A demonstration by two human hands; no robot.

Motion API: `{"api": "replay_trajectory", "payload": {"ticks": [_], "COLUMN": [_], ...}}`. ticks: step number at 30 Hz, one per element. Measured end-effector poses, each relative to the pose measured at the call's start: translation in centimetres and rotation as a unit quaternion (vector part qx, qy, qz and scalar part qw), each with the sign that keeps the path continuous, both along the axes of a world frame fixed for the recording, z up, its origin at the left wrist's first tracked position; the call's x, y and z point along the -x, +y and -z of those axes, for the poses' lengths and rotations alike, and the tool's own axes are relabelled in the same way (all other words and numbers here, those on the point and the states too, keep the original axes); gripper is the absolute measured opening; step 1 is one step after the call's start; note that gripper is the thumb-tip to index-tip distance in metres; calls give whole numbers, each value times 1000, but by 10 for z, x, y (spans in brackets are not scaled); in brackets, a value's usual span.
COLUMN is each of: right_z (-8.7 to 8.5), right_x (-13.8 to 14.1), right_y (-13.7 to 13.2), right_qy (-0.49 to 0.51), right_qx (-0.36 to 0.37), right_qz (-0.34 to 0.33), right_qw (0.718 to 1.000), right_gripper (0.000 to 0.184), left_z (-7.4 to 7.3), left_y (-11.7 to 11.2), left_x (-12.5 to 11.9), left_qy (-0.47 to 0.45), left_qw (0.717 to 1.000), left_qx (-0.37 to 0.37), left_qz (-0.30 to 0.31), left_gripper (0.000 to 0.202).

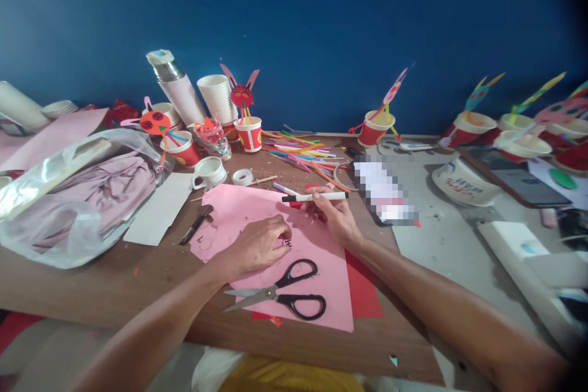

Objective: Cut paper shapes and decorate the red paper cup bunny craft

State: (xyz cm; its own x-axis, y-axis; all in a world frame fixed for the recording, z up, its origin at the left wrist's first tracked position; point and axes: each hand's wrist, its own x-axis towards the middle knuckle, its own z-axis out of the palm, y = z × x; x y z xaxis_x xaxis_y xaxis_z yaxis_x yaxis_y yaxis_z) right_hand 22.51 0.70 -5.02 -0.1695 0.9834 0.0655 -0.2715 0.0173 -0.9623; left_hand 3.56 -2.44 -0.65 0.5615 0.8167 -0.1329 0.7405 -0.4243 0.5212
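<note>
My right hand [337, 217] has its fingers closed round a white marker [329, 196] with black ends, held almost level above the pink paper sheet [328, 294]. Over the middle of that sheet, my left hand [260, 245] has its fingers curled toward the thumb. Whatever may lie between those fingertips is too small to make out. Small black marks [288, 243] show beside the left fingertips. Nearer to me, black-handled scissors [271, 293] lie on the sheet with their blades apart. A black pen [196, 225] rests at the sheet's left edge.
Colourful pipe cleaners [303, 153] lie in a pile by the blue wall. Red paper cups with paper faces, one a red-faced cup [248, 133], line the back. A plastic bag [68, 208] sits left, a phone [383, 190] right. White tape [242, 177] lies near a white cup [209, 171].
</note>
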Motion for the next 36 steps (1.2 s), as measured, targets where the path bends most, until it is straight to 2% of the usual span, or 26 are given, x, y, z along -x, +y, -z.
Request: {"api": "replay_trajectory", "payload": {"ticks": [9,23,36], "right_z": [-3,-3,-3], "right_x": [4,4,3], "right_y": [-1,-2,-2], "right_qy": [1,-18,-31], "right_qx": [-9,-18,-18], "right_qz": [-2,-18,-17], "right_qw": [1000,1000,999], "right_gripper": [24,29,30], "left_z": [1,-1,-2], "left_y": [-2,-1,-2], "left_x": [0,-1,-1], "left_qy": [-2,-12,3], "left_qw": [1000,1000,1000], "left_qx": [-5,-1,-5], "left_qz": [-17,-2,9], "left_gripper": [6,11,6]}}
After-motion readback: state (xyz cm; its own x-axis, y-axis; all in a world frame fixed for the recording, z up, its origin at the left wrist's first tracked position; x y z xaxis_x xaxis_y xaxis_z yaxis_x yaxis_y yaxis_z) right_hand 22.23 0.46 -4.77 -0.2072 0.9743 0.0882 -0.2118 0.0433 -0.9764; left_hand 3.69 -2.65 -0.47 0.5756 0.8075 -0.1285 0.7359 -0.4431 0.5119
